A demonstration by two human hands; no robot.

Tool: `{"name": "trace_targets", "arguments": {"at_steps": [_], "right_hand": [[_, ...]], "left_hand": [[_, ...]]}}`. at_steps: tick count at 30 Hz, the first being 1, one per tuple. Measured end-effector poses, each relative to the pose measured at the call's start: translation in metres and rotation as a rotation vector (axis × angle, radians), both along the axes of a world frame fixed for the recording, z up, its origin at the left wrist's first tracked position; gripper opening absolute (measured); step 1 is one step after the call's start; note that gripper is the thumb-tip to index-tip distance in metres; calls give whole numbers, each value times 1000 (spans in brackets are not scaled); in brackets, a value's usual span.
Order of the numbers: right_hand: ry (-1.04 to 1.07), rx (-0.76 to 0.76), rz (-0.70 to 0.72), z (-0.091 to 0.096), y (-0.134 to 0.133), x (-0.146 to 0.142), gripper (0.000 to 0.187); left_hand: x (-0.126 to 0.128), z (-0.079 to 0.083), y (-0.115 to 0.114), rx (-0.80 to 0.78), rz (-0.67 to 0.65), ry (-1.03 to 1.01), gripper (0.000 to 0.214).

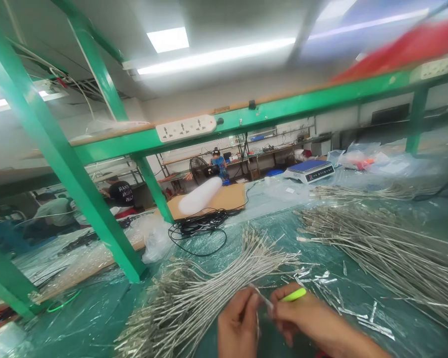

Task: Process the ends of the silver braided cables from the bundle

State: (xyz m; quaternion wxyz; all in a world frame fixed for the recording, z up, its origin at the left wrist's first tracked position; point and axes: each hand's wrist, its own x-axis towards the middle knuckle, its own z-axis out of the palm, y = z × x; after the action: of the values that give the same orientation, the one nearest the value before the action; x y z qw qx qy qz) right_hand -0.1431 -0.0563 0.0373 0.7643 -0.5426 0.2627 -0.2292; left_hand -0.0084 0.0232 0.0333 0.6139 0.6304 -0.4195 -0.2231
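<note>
Close to the bottom edge, my left hand is closed, thumb and fingers pinched on the end of a thin silvery cable. To its right, my right hand is closed around a slim tool with a bright yellow-green end. What kind of tool it is I cannot make out. The fingertips of both hands nearly meet at the cable end, blurred by motion. A large bundle of silvery braided cables lies left of and behind my hands. Short silvery scraps are scattered to the right.
More braided cables spread across the right. Behind are a coil of black cable, a white foam roll and a weighing scale. A green frame carries a socket strip. Other people sit farther off.
</note>
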Motion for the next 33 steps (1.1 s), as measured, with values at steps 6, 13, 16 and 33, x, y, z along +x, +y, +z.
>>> {"name": "trace_targets", "arguments": {"at_steps": [6, 13, 16, 33], "right_hand": [[44, -685, -189, 11, 7, -7, 10], [-32, -1158, -363, 17, 12, -11, 11], [-41, -1196, -404, 14, 14, -9, 13], [-28, -1237, -487, 9, 14, -10, 27]], "left_hand": [[14, 18, 1, -51, 8, 290, 36], [6, 6, 1, 33, -263, 278, 36], [8, 4, 1, 45, -316, 212, 37], [10, 3, -3, 15, -516, 829, 27]]}}
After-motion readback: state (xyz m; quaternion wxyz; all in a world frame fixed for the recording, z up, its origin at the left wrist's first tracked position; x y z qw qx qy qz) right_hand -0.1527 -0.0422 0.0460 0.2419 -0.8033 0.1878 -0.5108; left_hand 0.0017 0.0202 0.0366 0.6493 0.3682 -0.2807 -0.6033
